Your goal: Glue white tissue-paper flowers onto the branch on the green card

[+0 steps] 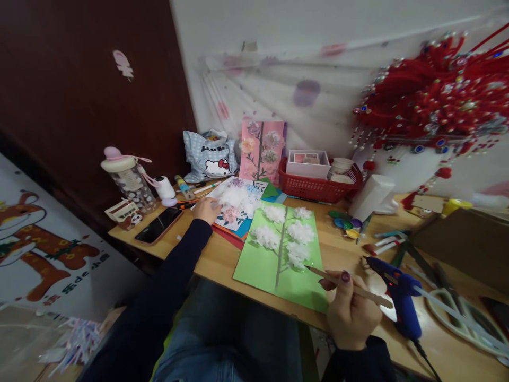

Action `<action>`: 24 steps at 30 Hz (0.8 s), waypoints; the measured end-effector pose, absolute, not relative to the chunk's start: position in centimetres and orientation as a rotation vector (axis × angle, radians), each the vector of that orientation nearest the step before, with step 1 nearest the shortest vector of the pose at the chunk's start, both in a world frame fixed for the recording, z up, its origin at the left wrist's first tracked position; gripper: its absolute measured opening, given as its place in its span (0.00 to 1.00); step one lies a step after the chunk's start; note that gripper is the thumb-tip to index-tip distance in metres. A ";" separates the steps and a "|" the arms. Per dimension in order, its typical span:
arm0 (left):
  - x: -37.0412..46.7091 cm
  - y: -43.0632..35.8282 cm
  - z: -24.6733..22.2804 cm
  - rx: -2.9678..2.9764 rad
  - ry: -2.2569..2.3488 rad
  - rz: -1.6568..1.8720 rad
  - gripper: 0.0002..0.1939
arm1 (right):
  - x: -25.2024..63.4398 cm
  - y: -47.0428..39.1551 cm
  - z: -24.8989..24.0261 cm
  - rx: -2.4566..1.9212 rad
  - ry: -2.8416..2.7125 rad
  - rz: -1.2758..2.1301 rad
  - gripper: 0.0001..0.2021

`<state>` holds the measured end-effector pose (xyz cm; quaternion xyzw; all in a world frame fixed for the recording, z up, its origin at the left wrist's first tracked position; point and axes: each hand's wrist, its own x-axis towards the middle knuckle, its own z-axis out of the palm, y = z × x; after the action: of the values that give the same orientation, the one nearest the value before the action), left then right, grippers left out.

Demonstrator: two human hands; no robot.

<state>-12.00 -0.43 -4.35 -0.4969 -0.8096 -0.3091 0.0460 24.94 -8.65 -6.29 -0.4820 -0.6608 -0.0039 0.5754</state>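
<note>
While the right fingers [333,280] grip a paintbrush [360,291] over the green paper [254,265], the left fingers [217,204], openness unclear, are at the flower-covered white sheet [203,197] left of that paper.

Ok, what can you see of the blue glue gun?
The glue gun looks like hard plastic, deep blue, with a small red light showing. It lies on the wooden table, to the right of the right hand, which isn't touching it. Its nozzle points left. A long, cloudy, see-through glue stick pokes out of its back, and a dark cord leaves its handle.
</note>
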 end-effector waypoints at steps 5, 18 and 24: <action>-12.2 -0.6 -4.3 -1.461 -2.504 -1.067 0.06 | 24.9 -8.8 -5.9 -1.125 -1.550 -0.023 0.20; -3.4 -6.7 -1.9 -2.250 -2.306 -1.692 0.16 | 24.6 -8.8 -6.8 -1.137 -1.515 0.224 0.18; 4.7 -8.5 -3.5 -2.904 -2.161 -1.390 0.05 | 24.4 -9.1 -6.6 -1.134 -1.439 0.247 0.19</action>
<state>4.69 -8.48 -3.53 -0.6988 -0.5200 -0.3344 -0.3597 24.45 -9.07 -6.59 -0.4895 -0.6215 0.1066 0.6023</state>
